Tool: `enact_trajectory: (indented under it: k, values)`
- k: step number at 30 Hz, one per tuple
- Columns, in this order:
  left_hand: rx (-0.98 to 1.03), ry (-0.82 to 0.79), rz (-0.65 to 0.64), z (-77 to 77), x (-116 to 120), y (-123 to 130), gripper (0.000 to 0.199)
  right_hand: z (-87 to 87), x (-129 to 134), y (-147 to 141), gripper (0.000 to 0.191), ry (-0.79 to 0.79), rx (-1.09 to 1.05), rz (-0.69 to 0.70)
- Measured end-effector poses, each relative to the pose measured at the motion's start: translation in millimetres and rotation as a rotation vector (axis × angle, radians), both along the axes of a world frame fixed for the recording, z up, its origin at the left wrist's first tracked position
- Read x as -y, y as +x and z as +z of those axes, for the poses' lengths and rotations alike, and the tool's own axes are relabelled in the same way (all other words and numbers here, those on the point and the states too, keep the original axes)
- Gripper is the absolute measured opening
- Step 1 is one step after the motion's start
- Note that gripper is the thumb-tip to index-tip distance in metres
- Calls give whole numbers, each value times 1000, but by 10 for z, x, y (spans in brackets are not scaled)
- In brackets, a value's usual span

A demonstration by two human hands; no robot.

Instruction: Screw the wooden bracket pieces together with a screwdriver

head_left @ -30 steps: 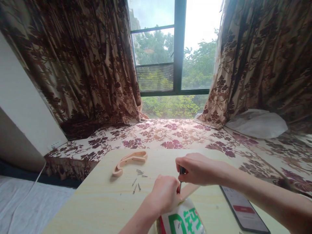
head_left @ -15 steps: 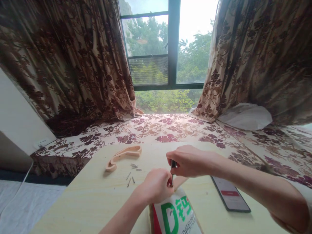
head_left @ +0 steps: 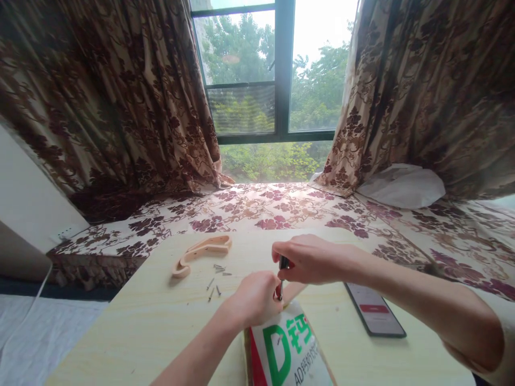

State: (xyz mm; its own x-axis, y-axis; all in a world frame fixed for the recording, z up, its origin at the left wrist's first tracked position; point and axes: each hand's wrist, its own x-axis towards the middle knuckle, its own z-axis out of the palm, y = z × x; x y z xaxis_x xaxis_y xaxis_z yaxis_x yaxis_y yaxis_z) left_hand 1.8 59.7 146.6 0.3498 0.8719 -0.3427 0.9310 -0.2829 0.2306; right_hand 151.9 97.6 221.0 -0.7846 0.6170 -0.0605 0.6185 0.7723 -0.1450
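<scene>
Tool: screwdriver (head_left: pixel 284 261), black handle grasped in R hand (head_left: pixel 311 259), shaft near upright, tip down at far side of L hand (head_left: pixel 255 297). L hand: fingers clenched on near end of wood piece (head_left: pixel 295 290); extra pinch on a screw at tip hidden, cannot tell.

Location: wood piece at ctr. of table (head_left: pixel 140 321), slanting far-right from L fingers to below R hand, just beyond far edge of printed bag (head_left: pixel 298 356). Support from bag unclear. Loose screws (head_left: pixel 218 290) left of L hand; curved wood part (head_left: pixel 207 249) farther left, near far edge. Phone (head_left: pixel 375 311) lying at right, below R forearm.

Procedure (recommended):
1. Brace wood piece flat w/ L hand; prevent rocking vs. bag.
2. Align shaft sq. to wood surface; avoid side tilt.
3. Press straight down, turn in short, even strokes, re-grip btwn turns.
4. Set L fingertips clear of tip path, esp. in case of slip.
5. Check seating visually; ease off if tip rides up.
</scene>
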Motion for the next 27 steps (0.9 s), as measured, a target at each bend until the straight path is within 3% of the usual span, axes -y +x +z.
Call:
enact_trajectory:
  k: [4,17,27]
  values:
    - [-15,-7,-8,10,-8,-3,29,85,-3,37,29,-55,12,79]
    - [20,32,-20,33,-9,-42,29,39,20,-53,21,-1,15,10]
    - [112,170,14,27,-5,-27,9,-58,-7,-68,17,-8,-36,-42]
